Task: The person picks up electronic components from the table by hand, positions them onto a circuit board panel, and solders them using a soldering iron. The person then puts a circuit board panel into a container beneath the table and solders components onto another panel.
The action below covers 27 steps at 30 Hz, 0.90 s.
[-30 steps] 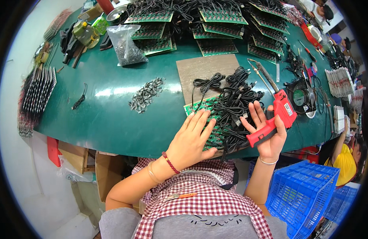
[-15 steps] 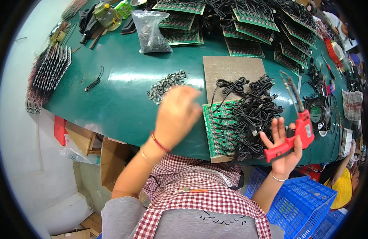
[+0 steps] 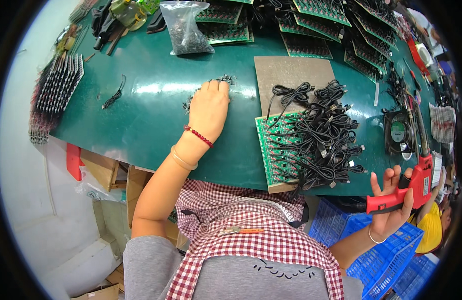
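Observation:
My left hand (image 3: 209, 106) is down on a pile of small dark metallic parts (image 3: 226, 79) on the green table. Its fingers are bent and held together; the hand covers most of the pile and hides whatever is between the fingertips. My right hand (image 3: 391, 217) grips a red soldering gun (image 3: 420, 186) out to the right, its metal tip end pointing up and away, some fingers raised off the handle. Between the hands, a green circuit board panel (image 3: 265, 147) has bundled black cables (image 3: 328, 132) lying across its right part. A brown board (image 3: 291, 72) lies under them.
A clear bag of small dark parts (image 3: 188, 32) stands at the back. Stacked circuit boards with cables (image 3: 316, 30) fill the far side. A black fan (image 3: 397, 131) sits at right, a loose black cable (image 3: 114, 95) at left. Blue crates (image 3: 376, 255) stand below the table's right edge.
My left hand has moved away from the circuit board and down onto the parts pile. My right hand has carried the soldering gun to the right, away from the cables.

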Tool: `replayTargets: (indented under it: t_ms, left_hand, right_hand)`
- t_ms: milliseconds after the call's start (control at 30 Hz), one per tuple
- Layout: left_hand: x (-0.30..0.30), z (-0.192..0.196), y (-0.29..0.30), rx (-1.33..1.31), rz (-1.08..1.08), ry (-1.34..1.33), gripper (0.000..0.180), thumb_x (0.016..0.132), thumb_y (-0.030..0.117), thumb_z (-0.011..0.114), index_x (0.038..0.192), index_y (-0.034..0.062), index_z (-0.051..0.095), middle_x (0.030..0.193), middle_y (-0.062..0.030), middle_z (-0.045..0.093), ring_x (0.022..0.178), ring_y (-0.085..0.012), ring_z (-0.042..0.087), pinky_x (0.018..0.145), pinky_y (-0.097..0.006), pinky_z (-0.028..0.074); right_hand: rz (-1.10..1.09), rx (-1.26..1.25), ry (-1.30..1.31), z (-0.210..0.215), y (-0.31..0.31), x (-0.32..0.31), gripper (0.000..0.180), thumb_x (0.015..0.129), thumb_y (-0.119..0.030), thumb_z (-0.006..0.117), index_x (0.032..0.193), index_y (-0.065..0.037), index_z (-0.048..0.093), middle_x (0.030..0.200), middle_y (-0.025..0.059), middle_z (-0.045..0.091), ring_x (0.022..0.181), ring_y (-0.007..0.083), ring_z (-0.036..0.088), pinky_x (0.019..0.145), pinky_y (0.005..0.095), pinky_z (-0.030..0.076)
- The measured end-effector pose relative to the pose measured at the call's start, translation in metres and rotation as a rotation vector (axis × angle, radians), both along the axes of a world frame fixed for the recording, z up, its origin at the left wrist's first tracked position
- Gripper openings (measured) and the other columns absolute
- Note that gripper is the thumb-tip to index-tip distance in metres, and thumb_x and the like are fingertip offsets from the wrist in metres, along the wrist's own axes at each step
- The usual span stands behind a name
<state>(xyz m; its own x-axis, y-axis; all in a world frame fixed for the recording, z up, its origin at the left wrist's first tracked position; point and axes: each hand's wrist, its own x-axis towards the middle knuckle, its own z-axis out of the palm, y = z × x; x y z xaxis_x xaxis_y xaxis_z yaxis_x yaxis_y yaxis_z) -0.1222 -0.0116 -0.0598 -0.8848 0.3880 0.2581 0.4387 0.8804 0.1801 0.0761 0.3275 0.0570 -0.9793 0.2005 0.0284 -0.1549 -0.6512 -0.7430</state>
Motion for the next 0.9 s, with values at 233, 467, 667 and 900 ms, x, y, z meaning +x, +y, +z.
replayTargets:
  t_ms: [233, 467, 667, 900]
  left_hand:
    - [-0.001, 0.000, -0.001, -0.100, 0.018, -0.064, 0.013, 0.075, 0.005, 0.060, 0.080, -0.0003, 0.049, 0.080, -0.0153, 0.056, 0.080, -0.0317, 0.055, 0.071, -0.039, 0.046]
    - [0.016, 0.026, -0.009, 0.247, -0.069, -0.203, 0.009, 0.078, 0.004, 0.058, 0.079, -0.0016, 0.051, 0.072, -0.0138, 0.057, 0.066, -0.0233, 0.057, 0.060, -0.032, 0.047]
    - [0.109, 0.068, 0.030, 1.130, -0.358, -0.921, 0.008, 0.081, 0.004, 0.063, 0.084, -0.0015, 0.058, 0.080, -0.0050, 0.059, 0.070, -0.0081, 0.056, 0.060, -0.021, 0.046]
    - [0.130, 0.066, 0.043, 1.293, -0.365, -0.852, 0.010, 0.081, 0.003, 0.063, 0.086, -0.0031, 0.056, 0.084, -0.0104, 0.060, 0.071, -0.0110, 0.057, 0.060, -0.022, 0.047]
  right_hand:
    - [0.006, -0.052, -0.041, 0.001, -0.019, 0.008, 0.032, 0.089, -0.018, 0.049, 0.116, -0.009, 0.034, 0.106, 0.0113, 0.043, 0.106, 0.0246, 0.045, 0.097, 0.0597, 0.035]
    - [-0.062, 0.041, -0.113, 0.003, -0.051, 0.010, 0.035, 0.086, -0.017, 0.056, 0.113, -0.007, 0.036, 0.094, 0.0109, 0.047, 0.087, 0.0197, 0.051, 0.082, 0.0473, 0.048]
    - [-0.037, 0.371, -0.273, -0.015, -0.125, -0.012, 0.046, 0.071, 0.000, 0.067, 0.111, -0.004, 0.044, 0.083, 0.0095, 0.056, 0.076, 0.0183, 0.057, 0.066, 0.0322, 0.050]
    - [0.076, 0.495, -0.365, -0.019, -0.146, -0.025, 0.047, 0.071, 0.006, 0.064, 0.112, -0.001, 0.043, 0.086, 0.0102, 0.055, 0.078, 0.0151, 0.054, 0.067, 0.0269, 0.045]
